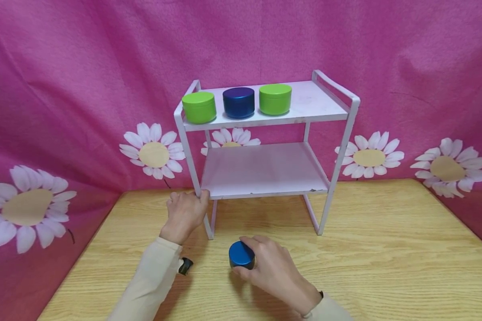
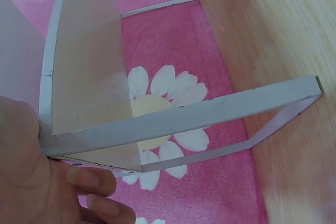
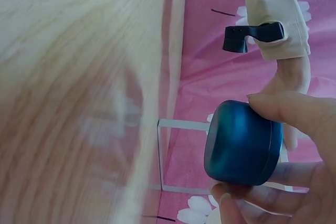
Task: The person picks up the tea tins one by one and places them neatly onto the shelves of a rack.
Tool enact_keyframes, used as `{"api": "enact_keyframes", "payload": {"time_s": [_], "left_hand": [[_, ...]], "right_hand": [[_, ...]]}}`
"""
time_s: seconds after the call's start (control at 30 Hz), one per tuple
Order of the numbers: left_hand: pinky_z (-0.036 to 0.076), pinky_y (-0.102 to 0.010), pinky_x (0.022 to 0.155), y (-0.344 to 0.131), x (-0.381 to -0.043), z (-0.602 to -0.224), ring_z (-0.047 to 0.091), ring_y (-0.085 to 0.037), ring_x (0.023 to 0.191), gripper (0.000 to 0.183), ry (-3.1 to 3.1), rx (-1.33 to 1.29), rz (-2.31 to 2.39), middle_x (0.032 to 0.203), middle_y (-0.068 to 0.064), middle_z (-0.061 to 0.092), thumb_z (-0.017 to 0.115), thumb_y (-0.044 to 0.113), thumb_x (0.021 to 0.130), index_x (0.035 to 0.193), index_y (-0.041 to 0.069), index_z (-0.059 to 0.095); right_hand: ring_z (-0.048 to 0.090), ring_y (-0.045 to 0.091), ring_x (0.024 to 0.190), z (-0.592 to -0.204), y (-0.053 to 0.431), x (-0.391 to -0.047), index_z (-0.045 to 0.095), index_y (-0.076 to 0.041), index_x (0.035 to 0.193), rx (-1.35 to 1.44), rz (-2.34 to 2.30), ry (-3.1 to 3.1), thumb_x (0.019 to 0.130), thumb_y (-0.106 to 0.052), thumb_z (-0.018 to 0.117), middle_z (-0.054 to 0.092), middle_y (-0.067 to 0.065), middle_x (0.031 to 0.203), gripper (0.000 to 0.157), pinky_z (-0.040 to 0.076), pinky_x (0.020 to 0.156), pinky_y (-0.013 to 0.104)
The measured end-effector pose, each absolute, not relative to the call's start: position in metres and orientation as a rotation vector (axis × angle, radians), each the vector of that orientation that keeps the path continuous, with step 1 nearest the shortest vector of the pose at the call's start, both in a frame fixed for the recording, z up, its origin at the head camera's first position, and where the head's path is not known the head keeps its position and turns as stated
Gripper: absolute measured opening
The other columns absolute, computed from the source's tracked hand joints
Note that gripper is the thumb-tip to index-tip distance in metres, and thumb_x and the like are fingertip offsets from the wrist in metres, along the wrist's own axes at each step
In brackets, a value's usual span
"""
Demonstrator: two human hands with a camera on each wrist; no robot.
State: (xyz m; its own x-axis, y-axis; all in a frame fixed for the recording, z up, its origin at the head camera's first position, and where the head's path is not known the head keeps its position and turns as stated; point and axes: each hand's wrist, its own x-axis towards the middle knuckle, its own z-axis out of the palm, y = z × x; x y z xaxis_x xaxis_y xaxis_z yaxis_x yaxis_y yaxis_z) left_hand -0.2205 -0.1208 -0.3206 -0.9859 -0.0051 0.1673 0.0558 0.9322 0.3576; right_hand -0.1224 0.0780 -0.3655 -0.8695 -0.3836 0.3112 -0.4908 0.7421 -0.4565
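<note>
My right hand (image 1: 275, 269) holds a round blue tin (image 1: 241, 255) between thumb and fingers, over the wooden table in front of the rack. In the right wrist view, the thumb lies on one side of the blue tin (image 3: 243, 142) and fingers curl round the other. The white two-tier rack (image 1: 265, 195) is gripped by my left hand (image 1: 186, 211) at its left front leg, level with the lower shelf. Seen from the left wrist, curled fingers (image 2: 94, 182) lie beside the rack's corner (image 2: 52, 140). Part of that grip is hidden.
On the rack's top shelf (image 1: 313, 100) stand a left green tin (image 1: 199, 108), a dark blue tin (image 1: 238, 103) and another green tin (image 1: 275, 100), in a row along the front. A pink flowered cloth (image 1: 385, 53) hangs behind the wooden table (image 1: 385, 249).
</note>
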Motion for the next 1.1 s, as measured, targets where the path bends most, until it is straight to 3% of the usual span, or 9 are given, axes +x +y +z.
{"api": "enact_keyframes", "payload": {"time_s": [0.6, 1.1], "left_hand": [[0.034, -0.049, 0.074, -0.122, -0.222, -0.324, 0.046, -0.045, 0.084, 0.052, -2.902, -0.053, -0.682, 0.065, -0.011, 0.053, 0.025, 0.036, 0.096, 0.058, 0.008, 0.048], [0.033, -0.047, 0.074, -0.122, -0.222, -0.325, 0.044, -0.041, 0.085, 0.052, -2.922, -0.025, -0.827, 0.078, -0.015, 0.058, 0.024, 0.038, 0.096, 0.07, 0.005, 0.055]], "right_hand": [[0.067, 0.022, 0.085, -0.365, 0.084, -0.126, 0.065, -0.004, 0.117, 0.636, 0.771, -2.728, 0.072, -0.035, 0.083, 0.067, 0.01, 0.101, 0.057, 0.056, 0.067, 0.036], [0.067, 0.022, 0.087, -0.363, 0.09, -0.127, 0.066, -0.004, 0.115, 0.626, 0.785, -2.745, 0.072, -0.033, 0.083, 0.067, 0.01, 0.104, 0.055, 0.055, 0.07, 0.038]]}}
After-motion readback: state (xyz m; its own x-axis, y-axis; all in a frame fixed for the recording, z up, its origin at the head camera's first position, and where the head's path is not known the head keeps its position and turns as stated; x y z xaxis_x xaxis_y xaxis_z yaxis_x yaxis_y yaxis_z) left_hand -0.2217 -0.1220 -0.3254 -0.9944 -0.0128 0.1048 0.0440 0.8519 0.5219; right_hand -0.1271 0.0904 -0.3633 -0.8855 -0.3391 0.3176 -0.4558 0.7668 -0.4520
